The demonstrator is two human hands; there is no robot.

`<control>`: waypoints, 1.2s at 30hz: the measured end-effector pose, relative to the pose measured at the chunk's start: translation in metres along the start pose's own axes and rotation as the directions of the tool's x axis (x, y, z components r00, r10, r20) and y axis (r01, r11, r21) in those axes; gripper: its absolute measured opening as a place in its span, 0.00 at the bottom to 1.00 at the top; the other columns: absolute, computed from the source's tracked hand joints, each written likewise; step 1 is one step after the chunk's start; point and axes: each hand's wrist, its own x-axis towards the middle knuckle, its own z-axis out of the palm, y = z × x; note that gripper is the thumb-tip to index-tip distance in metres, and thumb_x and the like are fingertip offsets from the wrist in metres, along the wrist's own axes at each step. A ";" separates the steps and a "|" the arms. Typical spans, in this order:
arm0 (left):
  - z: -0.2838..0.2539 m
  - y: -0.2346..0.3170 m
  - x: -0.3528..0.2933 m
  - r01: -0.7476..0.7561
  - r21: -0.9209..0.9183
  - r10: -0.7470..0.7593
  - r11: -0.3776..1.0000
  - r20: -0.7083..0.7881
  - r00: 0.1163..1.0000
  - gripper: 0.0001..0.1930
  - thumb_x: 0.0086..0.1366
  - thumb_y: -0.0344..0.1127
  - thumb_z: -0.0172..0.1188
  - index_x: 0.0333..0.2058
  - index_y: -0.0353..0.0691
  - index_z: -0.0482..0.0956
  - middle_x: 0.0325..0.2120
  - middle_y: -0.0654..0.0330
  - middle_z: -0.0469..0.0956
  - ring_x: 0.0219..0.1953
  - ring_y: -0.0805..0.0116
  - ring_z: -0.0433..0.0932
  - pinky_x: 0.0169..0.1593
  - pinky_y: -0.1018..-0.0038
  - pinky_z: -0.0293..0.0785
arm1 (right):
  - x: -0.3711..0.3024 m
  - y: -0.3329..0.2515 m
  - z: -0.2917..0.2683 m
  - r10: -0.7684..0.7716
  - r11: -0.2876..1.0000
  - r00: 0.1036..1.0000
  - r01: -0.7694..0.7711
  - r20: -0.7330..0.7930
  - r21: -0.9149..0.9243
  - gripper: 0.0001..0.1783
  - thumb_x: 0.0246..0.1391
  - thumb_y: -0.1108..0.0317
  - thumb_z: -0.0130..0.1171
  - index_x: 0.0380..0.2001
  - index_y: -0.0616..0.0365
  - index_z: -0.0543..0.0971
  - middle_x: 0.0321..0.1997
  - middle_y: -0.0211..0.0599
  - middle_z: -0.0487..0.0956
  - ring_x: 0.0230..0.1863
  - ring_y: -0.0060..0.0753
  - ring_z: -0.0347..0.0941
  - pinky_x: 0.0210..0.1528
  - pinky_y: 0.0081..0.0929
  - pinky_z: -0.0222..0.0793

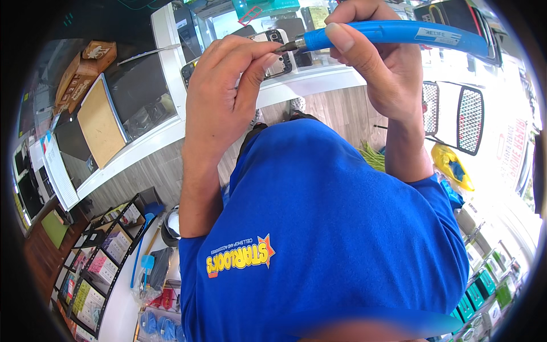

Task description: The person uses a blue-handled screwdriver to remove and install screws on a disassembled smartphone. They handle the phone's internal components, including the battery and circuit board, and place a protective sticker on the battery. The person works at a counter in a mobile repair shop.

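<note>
While the left hand (pixel 228 85) pinches a small opened phone with a grey inner frame and a dark camera lens (pixel 277 54) between thumb and fingers, the right hand (pixel 376 62) grips a long blue plastic-handled screwdriver with a dark metal tip (pixel 393 33), thumb laid flat along the barrel.

Item, phone: held up in front of the chest, above the white-edged glass display counter (pixel 171 74), mostly covered by the left fingers.

Item, screwdriver: long axis near level, running from upper right down-left, tip (pixel 289 47) touching or just at the phone's face beside the left fingertips.

Relation: the phone lies to the left of the right hand, at the tool's tip end; the left hand is the nearer, being in contact.

Surroundings: blue shirt (pixel 319 228) below; black mesh chair (pixel 456 117) at right.
</note>
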 end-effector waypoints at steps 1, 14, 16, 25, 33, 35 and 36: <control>0.000 0.000 0.000 -0.008 -0.001 0.008 1.000 -0.005 1.000 0.07 0.72 0.30 0.68 0.46 0.38 0.89 0.38 0.57 0.85 0.41 0.57 0.81 0.46 0.65 0.77 | 0.000 0.000 -0.001 -0.005 1.000 1.000 0.005 0.001 0.005 0.16 0.68 0.63 0.72 0.46 0.64 0.81 0.37 0.27 0.81 0.37 0.14 0.72 0.40 0.17 0.65; 0.002 0.002 0.001 0.018 -0.002 -0.019 1.000 -0.003 1.000 0.07 0.72 0.31 0.68 0.46 0.38 0.89 0.38 0.57 0.85 0.41 0.57 0.82 0.46 0.65 0.77 | 0.000 0.000 -0.001 -0.048 0.998 0.999 0.047 -0.013 -0.032 0.15 0.68 0.63 0.72 0.46 0.64 0.81 0.37 0.27 0.80 0.38 0.15 0.72 0.40 0.18 0.66; 0.003 0.001 0.001 0.017 0.007 -0.016 1.000 -0.004 1.000 0.07 0.73 0.31 0.68 0.46 0.38 0.89 0.38 0.57 0.85 0.41 0.57 0.82 0.46 0.65 0.77 | 0.001 -0.003 -0.001 -0.044 0.995 0.999 0.044 0.000 -0.088 0.15 0.68 0.63 0.72 0.45 0.63 0.81 0.37 0.27 0.80 0.38 0.15 0.72 0.40 0.18 0.66; 0.007 -0.004 0.001 -0.016 -0.004 0.016 1.000 -0.016 1.000 0.07 0.71 0.32 0.69 0.45 0.40 0.89 0.37 0.58 0.85 0.41 0.58 0.82 0.47 0.65 0.76 | -0.001 -0.001 0.000 -0.073 0.994 0.997 0.073 0.001 -0.078 0.15 0.68 0.62 0.72 0.44 0.63 0.82 0.37 0.29 0.80 0.39 0.16 0.73 0.40 0.19 0.66; 0.009 -0.018 0.007 -0.097 0.123 0.099 0.988 -0.010 0.995 0.07 0.66 0.34 0.74 0.41 0.45 0.92 0.36 0.65 0.83 0.48 0.60 0.77 0.53 0.62 0.72 | 0.012 0.000 0.003 -0.244 0.921 0.965 0.261 0.093 -0.289 0.13 0.66 0.64 0.73 0.42 0.63 0.82 0.35 0.31 0.81 0.34 0.17 0.73 0.36 0.20 0.67; 0.010 -0.019 0.007 -0.096 0.148 0.094 0.984 0.023 0.995 0.06 0.65 0.35 0.75 0.40 0.45 0.92 0.36 0.65 0.82 0.49 0.60 0.77 0.54 0.62 0.71 | 0.007 -0.008 0.006 -0.035 0.970 0.999 0.044 0.042 -0.238 0.12 0.65 0.65 0.73 0.41 0.63 0.82 0.33 0.31 0.81 0.31 0.17 0.73 0.32 0.20 0.66; 0.011 -0.020 0.006 -0.095 0.157 0.089 0.983 0.040 0.995 0.06 0.65 0.36 0.75 0.40 0.45 0.92 0.36 0.65 0.82 0.49 0.60 0.77 0.54 0.62 0.71 | 0.007 -0.012 0.006 -0.037 0.950 0.998 0.054 0.059 -0.307 0.12 0.65 0.65 0.73 0.40 0.63 0.82 0.32 0.31 0.81 0.30 0.17 0.74 0.31 0.20 0.66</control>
